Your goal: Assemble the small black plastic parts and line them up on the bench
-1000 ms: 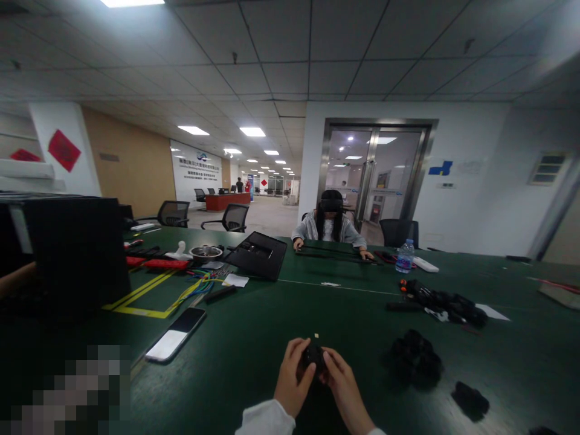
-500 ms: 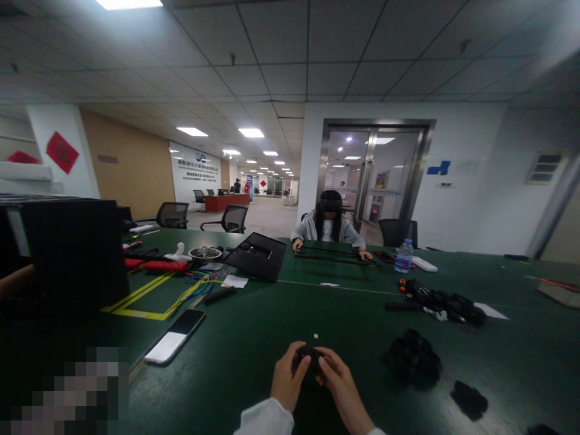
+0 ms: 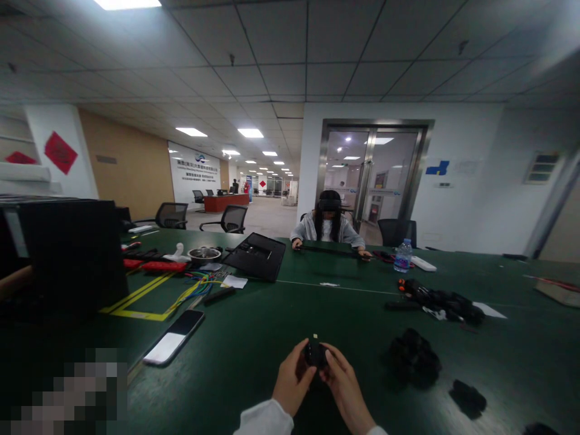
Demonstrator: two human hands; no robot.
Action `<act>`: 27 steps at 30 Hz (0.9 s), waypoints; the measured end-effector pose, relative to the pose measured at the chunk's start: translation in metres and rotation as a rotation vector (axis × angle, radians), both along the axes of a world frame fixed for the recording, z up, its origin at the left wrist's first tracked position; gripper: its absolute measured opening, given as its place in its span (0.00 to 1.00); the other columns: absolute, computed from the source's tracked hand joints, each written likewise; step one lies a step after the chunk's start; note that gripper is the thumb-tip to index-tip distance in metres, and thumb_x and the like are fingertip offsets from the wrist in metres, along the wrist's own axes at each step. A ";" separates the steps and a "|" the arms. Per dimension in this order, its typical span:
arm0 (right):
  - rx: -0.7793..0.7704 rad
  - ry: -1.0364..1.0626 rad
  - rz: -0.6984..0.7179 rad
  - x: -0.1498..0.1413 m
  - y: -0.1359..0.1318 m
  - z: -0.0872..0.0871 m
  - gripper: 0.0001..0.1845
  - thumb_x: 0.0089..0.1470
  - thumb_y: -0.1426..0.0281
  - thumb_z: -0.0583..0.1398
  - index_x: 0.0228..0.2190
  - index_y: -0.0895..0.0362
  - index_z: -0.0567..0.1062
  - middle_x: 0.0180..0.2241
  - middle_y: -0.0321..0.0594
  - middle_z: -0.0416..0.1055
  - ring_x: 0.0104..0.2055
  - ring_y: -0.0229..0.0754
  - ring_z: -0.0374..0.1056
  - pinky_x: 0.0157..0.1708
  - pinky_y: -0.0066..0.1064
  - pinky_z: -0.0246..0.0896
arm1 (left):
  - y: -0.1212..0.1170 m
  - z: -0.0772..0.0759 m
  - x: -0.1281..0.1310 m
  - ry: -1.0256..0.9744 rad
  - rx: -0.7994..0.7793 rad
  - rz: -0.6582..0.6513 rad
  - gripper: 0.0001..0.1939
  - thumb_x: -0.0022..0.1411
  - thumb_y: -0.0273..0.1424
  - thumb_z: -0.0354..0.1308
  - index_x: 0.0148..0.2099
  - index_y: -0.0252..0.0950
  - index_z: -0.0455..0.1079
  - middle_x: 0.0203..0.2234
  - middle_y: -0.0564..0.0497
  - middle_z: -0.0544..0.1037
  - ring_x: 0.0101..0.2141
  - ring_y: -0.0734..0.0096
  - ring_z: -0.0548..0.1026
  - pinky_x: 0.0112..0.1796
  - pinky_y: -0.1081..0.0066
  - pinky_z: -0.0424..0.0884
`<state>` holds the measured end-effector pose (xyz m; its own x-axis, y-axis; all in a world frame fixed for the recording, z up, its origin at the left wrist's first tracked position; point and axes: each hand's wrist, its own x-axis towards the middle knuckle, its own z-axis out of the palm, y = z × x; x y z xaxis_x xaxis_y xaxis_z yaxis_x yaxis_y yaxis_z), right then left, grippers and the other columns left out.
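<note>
Low in the middle of the view, my left hand [image 3: 291,379] and my right hand [image 3: 345,386] are closed together on a small black part [image 3: 315,354], held just above the dark green table [image 3: 254,338]. Fingers of both hands pinch its sides. White sleeves cover both wrists. A tiny pale speck [image 3: 315,336] lies on the table just beyond the part.
Black pieces lie to the right: a clump [image 3: 412,357], a smaller one [image 3: 467,397] and a heap [image 3: 441,301]. A phone [image 3: 174,336] lies at left near yellow tape and coloured wires [image 3: 199,284]. A black box [image 3: 72,254] stands far left. A person across the table handles a long black bar [image 3: 328,249].
My hands have turned the small black part slightly and lifted it a little. The person opposite has shifted the long black bar.
</note>
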<state>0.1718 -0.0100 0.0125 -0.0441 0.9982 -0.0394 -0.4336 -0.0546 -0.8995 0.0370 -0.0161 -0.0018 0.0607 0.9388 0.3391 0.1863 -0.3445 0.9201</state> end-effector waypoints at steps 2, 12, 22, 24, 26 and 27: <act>-0.005 -0.005 -0.004 0.000 0.000 0.001 0.18 0.37 0.61 0.62 0.33 0.56 0.73 0.26 0.38 0.70 0.25 0.37 0.63 0.25 0.29 0.58 | 0.000 0.000 0.000 0.016 0.003 0.010 0.23 0.53 0.39 0.52 0.50 0.35 0.58 0.29 0.50 0.72 0.21 0.75 0.68 0.21 0.76 0.65; 0.020 -0.090 0.088 -0.001 -0.010 0.010 0.18 0.38 0.60 0.61 0.34 0.54 0.73 0.30 0.38 0.70 0.28 0.38 0.64 0.27 0.29 0.58 | 0.002 0.000 0.002 0.054 -0.125 0.119 0.19 0.54 0.47 0.45 0.26 0.35 0.59 0.15 0.58 0.65 0.15 0.78 0.65 0.16 0.79 0.58; 0.073 -0.115 0.081 -0.003 -0.004 -0.002 0.15 0.41 0.61 0.60 0.33 0.54 0.73 0.26 0.36 0.69 0.25 0.36 0.62 0.25 0.27 0.56 | 0.002 0.000 0.003 0.039 -0.182 0.145 0.27 0.55 0.51 0.36 0.21 0.34 0.60 0.13 0.56 0.63 0.15 0.75 0.65 0.17 0.77 0.60; 0.051 -0.101 0.080 -0.003 -0.004 -0.001 0.15 0.41 0.61 0.60 0.33 0.54 0.73 0.27 0.36 0.69 0.26 0.36 0.62 0.26 0.27 0.56 | 0.001 0.003 0.003 0.028 -0.193 0.144 0.27 0.55 0.51 0.35 0.21 0.35 0.60 0.13 0.56 0.63 0.16 0.74 0.65 0.18 0.76 0.61; 0.032 -0.090 0.071 -0.002 -0.004 0.001 0.15 0.41 0.61 0.60 0.32 0.54 0.73 0.27 0.36 0.69 0.26 0.37 0.63 0.26 0.28 0.56 | -0.001 0.007 0.003 0.020 -0.170 0.152 0.25 0.56 0.49 0.37 0.23 0.34 0.61 0.14 0.56 0.64 0.16 0.74 0.66 0.19 0.76 0.62; 0.027 -0.087 0.068 -0.002 -0.005 0.002 0.15 0.41 0.61 0.60 0.32 0.55 0.73 0.27 0.36 0.69 0.26 0.37 0.63 0.26 0.28 0.56 | -0.001 0.008 0.003 0.011 -0.147 0.154 0.24 0.57 0.48 0.38 0.25 0.34 0.62 0.15 0.56 0.65 0.17 0.74 0.66 0.20 0.76 0.63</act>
<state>0.1699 -0.0149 0.0143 -0.1090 0.9939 -0.0188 -0.3496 -0.0561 -0.9352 0.0396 -0.0174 0.0066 -0.0840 0.9765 0.1983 0.2364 -0.1738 0.9560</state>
